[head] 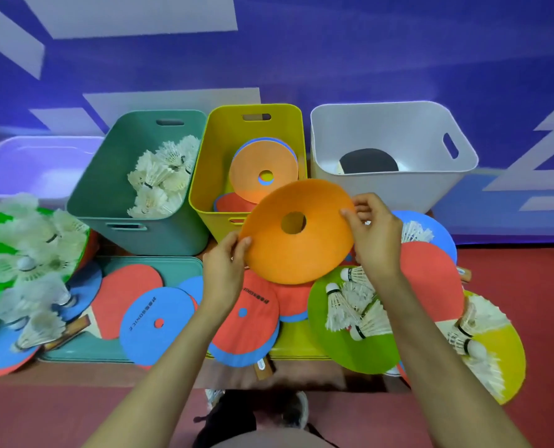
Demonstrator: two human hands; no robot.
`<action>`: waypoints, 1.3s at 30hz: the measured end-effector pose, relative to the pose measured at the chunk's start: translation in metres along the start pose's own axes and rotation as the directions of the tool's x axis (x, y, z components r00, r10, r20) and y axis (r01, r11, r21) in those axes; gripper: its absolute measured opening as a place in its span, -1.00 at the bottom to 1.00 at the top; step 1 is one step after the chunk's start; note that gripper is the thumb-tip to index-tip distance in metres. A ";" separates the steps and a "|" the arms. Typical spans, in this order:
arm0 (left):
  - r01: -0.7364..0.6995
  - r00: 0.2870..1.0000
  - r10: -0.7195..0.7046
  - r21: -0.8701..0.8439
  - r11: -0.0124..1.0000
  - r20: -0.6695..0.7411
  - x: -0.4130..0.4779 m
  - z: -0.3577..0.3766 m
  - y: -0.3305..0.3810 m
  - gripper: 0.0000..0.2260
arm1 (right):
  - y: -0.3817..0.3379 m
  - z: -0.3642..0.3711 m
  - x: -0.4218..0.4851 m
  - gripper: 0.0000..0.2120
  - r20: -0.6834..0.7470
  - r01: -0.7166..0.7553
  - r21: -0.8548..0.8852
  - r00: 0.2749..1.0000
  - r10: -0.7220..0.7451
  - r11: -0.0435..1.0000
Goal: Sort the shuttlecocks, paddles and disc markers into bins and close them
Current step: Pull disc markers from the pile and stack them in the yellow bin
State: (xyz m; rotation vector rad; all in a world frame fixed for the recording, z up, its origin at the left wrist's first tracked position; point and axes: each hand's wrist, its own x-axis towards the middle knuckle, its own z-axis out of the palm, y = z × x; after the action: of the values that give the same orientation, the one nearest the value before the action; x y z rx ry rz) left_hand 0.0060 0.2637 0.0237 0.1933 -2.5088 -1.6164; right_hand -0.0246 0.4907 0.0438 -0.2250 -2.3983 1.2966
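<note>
Holding one orange disc marker tilted, just above the near rim of the yellow bin. Left hand: fingers pinched on the lower left edge. Right hand: fingers pinched on the right edge.

Step in hand, as judged: dropping this marker into the yellow bin. Best done by levelling it, carrying it forward past the rim and releasing both edges together, so that it lands flat on the stack rather than wedging against a wall.

Counted:
- Open bins, three: green bin, yellow bin, white bin.
- Pale purple container, one, far left; too blurred to identify.
- Lids, two, flat on the floor under loose items: teal lid, yellow lid.
- Markers inside the yellow bin, at least three showing: orange on top, blue beneath, red lower.
- Shuttlecocks in the green bin: a heap of six or more, exact number not readable.
- Dark paddle in the white bin, one.
- Loose on the floor: at least six overlapping markers, three paddle handles showing, and shuttlecocks in heaps left and right.
</note>
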 end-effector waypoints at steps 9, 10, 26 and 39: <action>0.074 0.971 -0.077 -0.023 0.997 -0.227 0.040 -0.054 -0.002 -0.64 | -0.035 0.040 0.022 -0.96 0.035 0.097 0.063 0.994 -0.099 0.993; 0.097 0.973 -0.099 -0.023 0.995 -0.209 0.046 -0.060 -0.003 -0.65 | -0.040 0.045 0.025 -0.94 0.036 0.099 0.053 0.994 -0.101 0.994; 0.061 0.969 -0.170 0.491 0.869 0.179 0.153 -0.113 0.023 -0.67 | -0.093 0.150 0.145 -0.60 0.032 0.324 -0.165 0.946 -0.323 0.932; -0.318 0.760 -0.354 0.786 0.529 0.546 0.197 -0.010 0.007 -0.68 | -0.074 0.173 0.184 -0.69 0.117 0.394 -0.272 0.919 -0.377 0.878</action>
State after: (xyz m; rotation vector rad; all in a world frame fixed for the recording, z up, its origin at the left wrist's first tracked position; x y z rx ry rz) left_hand -0.1854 0.2205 0.0454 -0.3402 -3.6605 -0.1918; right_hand -0.2604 0.3776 0.0708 0.2105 -2.5104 0.7783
